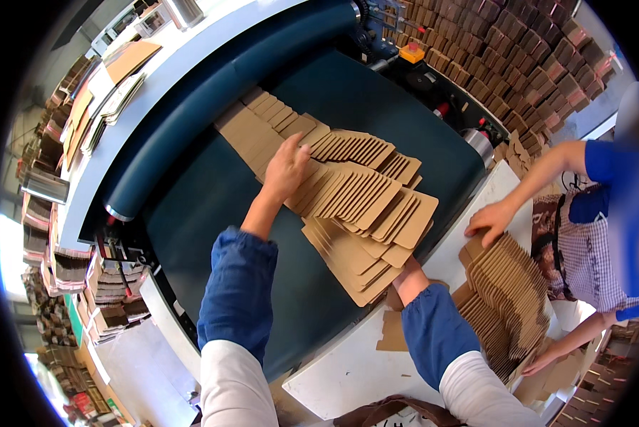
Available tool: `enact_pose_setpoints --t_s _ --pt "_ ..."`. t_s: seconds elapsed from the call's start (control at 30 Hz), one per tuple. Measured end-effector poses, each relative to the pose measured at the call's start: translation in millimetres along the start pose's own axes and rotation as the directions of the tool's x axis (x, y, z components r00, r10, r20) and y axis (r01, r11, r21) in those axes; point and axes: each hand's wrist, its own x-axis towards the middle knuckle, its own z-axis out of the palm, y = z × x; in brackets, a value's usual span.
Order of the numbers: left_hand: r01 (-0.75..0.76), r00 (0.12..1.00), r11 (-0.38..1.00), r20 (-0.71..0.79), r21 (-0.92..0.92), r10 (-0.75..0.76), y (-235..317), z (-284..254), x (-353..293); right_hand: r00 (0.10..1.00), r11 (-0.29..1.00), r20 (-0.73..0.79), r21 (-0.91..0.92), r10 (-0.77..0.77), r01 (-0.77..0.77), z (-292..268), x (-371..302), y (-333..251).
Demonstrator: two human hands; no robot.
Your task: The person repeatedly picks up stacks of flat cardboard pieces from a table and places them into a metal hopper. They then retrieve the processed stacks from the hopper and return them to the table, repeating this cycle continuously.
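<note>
While rounded cardboard flaps [358, 191] overlap, left grip [286, 169] lies apart; right grip [407, 277] is unclear.

From my left hand [285, 171], the bare belt [191, 206] leaves me room at 8 o'clock and again at 2; the roller [220, 89] bars 11, fanned cardboard [358, 188] fills 4. Off my right hand [409, 277], a co-worker's hand [494, 217] blocks 2.

Left grip [286, 169] well forward, palm down, right grip [407, 279] farther back (its fingers out of sight).
</note>
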Motion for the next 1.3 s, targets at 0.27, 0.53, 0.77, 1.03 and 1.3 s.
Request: enact_pose_setpoints --t_s 0.27,0.53,0.77,1.03,1.3 --pt "-0.078 0.984 0.945 0.175 0.316 0.023 -33.2 49.3 -9.0 0.997 0.992 -0.067 -0.115 0.038 -0.045 -27.7 -39.2 -1.7" --pt "-0.074 0.976 0.99 0.215 0.12 0.047 96.8 87.8 -188.4 0.955 0.953 -0.295 -0.282 0.021 -0.108 -119.0 -213.6 -33.5" --pt "0.062 0.951 0.98 -0.286 -0.188 -0.116 63.9 41.1 -274.7 0.966 0.944 -0.215 -0.263 0.142 -0.197 -86.8 -257.5 -37.6" --pt "0.412 0.911 0.669 0.265 -0.618 -0.316 51.5 19.6 -300.0 0.988 0.9 0.057 -0.423 0.147 -0.11 -34.5 -239.0 -0.9" --pt "0.347 0.938 0.718 0.244 -0.603 -0.248 89.5 44.2 -365.8 0.974 0.88 -0.018 -0.425 0.226 -0.212 -56.7 -263.8 35.1"
